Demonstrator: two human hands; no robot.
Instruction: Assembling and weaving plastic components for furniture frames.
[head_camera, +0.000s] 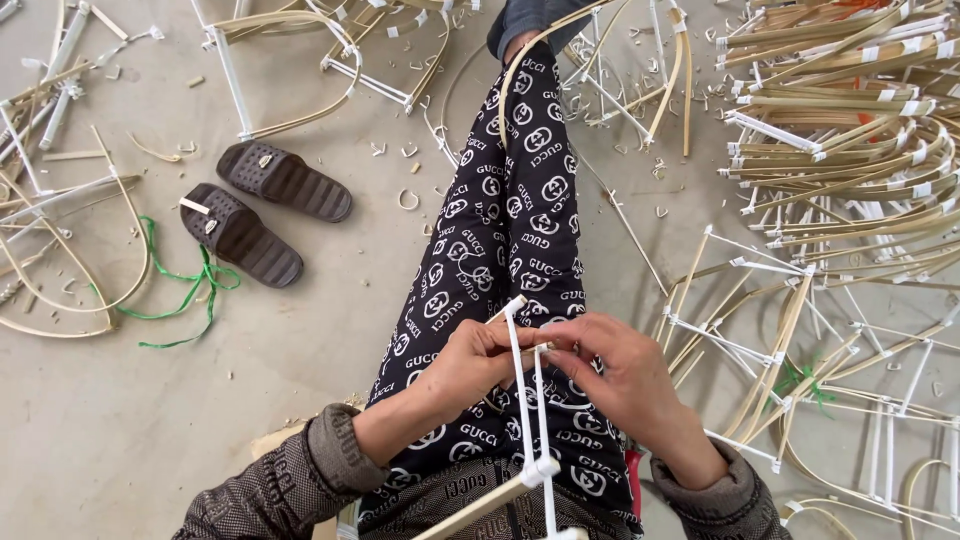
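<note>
Bamboo strips bound with white tape formed a small frame (527, 400) held over the person's lap, above black patterned trousers (505, 230). Left hand (470, 365) had its fingers closed around a strip at the frame's upper part; right hand (625, 375) pinched the same joint from the other side, fingertips touching the left's. Finished frames (850, 150) lay heaped on the concrete floor (120, 440) to the right; two dark slippers (262, 205) and a green cord (185, 290) lay to the left.

single head view, looking steeply down, close over lap, concrete floor (120, 440) spread around.
</note>
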